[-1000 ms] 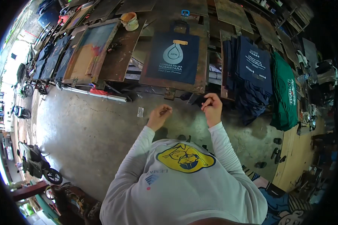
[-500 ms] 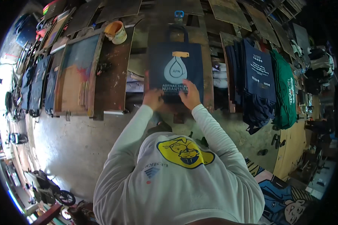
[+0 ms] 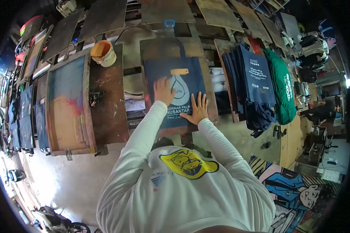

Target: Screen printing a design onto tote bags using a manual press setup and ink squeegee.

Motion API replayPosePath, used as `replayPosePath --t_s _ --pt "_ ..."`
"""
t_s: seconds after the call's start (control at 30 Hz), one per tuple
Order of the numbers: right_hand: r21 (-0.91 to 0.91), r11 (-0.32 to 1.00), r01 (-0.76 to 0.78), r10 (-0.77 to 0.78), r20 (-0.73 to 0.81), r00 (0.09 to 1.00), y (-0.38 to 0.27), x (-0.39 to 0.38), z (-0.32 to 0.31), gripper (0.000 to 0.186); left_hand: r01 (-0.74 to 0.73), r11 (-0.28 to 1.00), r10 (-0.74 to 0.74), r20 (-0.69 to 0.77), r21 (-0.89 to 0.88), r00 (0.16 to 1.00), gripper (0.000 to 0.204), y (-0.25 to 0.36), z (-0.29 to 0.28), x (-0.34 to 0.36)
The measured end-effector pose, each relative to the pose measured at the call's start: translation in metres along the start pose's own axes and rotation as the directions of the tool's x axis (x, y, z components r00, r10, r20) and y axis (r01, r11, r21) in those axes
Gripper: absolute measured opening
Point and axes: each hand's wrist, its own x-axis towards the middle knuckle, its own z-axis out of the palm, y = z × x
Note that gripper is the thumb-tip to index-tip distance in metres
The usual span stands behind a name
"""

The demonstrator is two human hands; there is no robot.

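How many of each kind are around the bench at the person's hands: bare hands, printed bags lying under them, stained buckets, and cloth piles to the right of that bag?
Bare hands: 2, left hand and right hand
Flat navy fabric bag: 1
Round whitish, orange-stained bucket: 1
Cloth piles: 2, navy fabric pile and green fabric pile
Total: 6

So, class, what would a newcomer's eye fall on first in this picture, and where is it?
Probably the dark blue tote bag near the middle, flat on a wooden board, with the left hand and right hand spread over it. Next comes the yellow print on the white shirt below. Toward the right, bright green cloth stands out beside a pile of dark blue printed fabric.
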Motion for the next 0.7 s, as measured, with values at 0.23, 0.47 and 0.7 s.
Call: replayPosePath --t_s 0.23,0.47,0.7 --pt "0.086 0.996 -0.005 0.009 -0.048 0.999 0.018 -0.013 -0.002 0.121 0.054 0.985 -0.058 0.02 0.166 0.998 0.082 -0.022 0.02 -0.002" --pt "0.13 0.991 0.033 -0.013 -0.149 0.989 0.027 0.0 -0.002 0.104 0.065 0.977 -0.074 0.036 0.201 0.997 0.083 -0.017 0.014 0.001" --pt "0.298 0.892 0.341 -0.262 -0.275 0.925 0.031 0.08 -0.008 0.089 0.079 0.965 -0.096 0.057 0.251 0.994 0.083 -0.013 0.014 0.002"
